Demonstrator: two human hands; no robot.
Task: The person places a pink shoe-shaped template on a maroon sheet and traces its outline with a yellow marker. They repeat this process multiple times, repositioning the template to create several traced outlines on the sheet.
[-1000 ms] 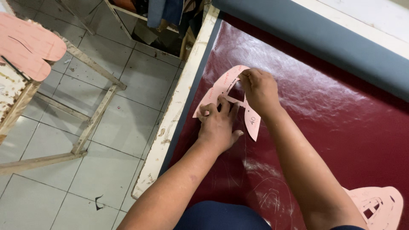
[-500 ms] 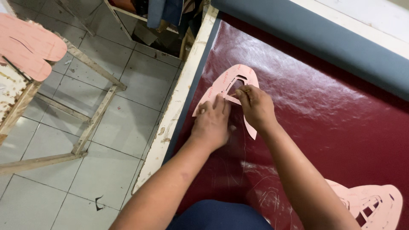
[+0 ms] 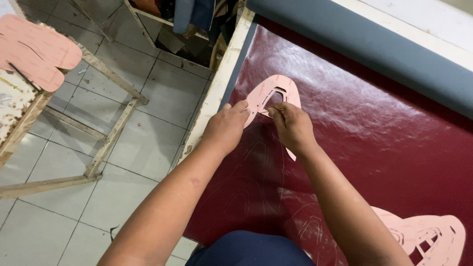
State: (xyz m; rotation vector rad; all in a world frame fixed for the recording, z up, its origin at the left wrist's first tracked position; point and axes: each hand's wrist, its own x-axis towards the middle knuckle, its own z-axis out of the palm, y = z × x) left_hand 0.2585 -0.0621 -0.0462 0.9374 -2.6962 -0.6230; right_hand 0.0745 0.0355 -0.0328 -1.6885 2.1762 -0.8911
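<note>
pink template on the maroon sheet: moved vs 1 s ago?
Yes. The pink template has shifted up the maroon sheet, towards the grey roll, staying near the table's left edge, with both hands following.

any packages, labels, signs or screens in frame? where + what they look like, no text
None in view.
Nearest flat printed-looking things are plain pattern pieces:
Pink cut-out template, on the dark red glossy sheet, under both hands.
Second pink template, bottom right corner, slotted cut-outs.
Pink flat pieces, stacked on the wooden frame at top left.
</note>
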